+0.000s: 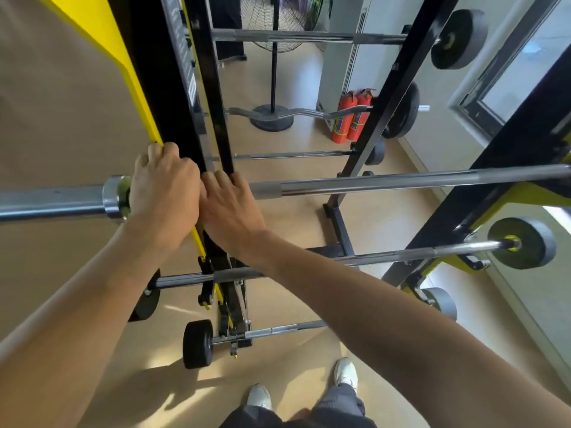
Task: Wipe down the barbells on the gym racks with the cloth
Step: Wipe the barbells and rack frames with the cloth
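Both hands, left hand (165,183) and right hand (230,208), curl over the barbell (386,182), whose bare shaft runs rightward; no cloth is visible.

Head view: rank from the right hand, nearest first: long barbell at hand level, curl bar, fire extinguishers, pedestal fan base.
From the right hand:
1. Long barbell: the hand is on it, beside the rack upright.
2. Curl bar: racked beyond, higher in frame.
3. Pedestal fan base and fire extinguishers: both on the floor behind the curl bar, base centre, extinguishers right; too close to call.
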